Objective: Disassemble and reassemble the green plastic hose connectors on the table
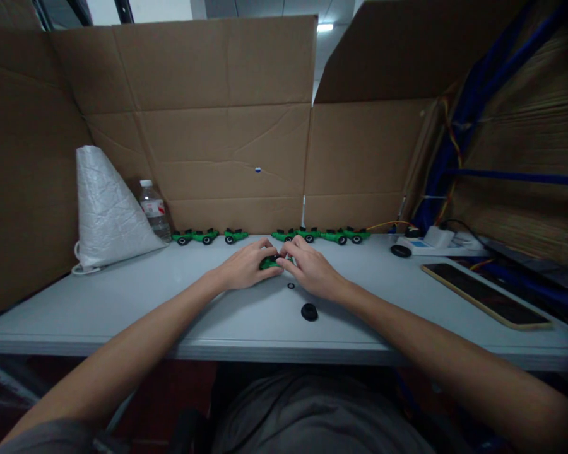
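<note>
A green toy car (271,262) sits low over the middle of the white table, between my two hands. My left hand (248,263) is closed around its left side, thumb in front and fingers behind. The fingers of my right hand (307,268) pinch at its right end; whether they also hold a small part there I cannot make out. Part of the car is hidden by the fingers. Just below my right hand lies a small black ring (291,286), and nearer the table edge a black round wheel-like piece (309,312).
Several green toy cars (236,236) stand along the cardboard wall (227,151). To the left are a silvery bag (108,214) and a water bottle (154,208). A phone (485,295), a power strip (442,243) and a black disc (401,251) lie at right.
</note>
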The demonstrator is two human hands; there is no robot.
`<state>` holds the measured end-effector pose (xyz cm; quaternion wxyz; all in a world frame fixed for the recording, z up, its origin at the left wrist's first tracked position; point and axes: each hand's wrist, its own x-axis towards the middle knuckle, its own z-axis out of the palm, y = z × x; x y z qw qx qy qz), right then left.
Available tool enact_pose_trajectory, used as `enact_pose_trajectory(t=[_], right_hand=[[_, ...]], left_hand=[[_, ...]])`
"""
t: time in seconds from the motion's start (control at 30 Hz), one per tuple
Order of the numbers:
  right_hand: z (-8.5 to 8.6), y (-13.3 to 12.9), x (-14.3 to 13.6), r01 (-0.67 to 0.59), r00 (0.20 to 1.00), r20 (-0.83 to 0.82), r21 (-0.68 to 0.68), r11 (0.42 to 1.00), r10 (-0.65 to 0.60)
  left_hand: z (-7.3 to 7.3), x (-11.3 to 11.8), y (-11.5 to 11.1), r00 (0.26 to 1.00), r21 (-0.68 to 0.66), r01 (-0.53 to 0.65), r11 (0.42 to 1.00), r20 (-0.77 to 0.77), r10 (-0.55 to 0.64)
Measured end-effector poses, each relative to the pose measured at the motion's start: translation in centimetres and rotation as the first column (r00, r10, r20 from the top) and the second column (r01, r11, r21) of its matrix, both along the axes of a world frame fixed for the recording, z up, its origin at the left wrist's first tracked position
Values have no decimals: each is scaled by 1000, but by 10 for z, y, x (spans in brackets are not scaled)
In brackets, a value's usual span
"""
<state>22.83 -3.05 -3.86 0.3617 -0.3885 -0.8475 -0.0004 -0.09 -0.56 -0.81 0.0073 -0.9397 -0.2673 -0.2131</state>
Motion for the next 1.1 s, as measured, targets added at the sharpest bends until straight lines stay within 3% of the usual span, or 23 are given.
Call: enact_pose_trajectory(t=[0.33,0.67,1.1], right_hand=[[6,-2,-3,-36,990,-135,-90,995,24],[8,1,-3,-55,953,-302,-142,988,10],[5,7,-2,-77,928,-373,-150,986,16]], left_hand=[[5,4,-6,997,5,-69,998,35,69],[1,10,2,957,-146,-15,989,285,57],[8,9,-4,953,-162,53,985,302,-2]])
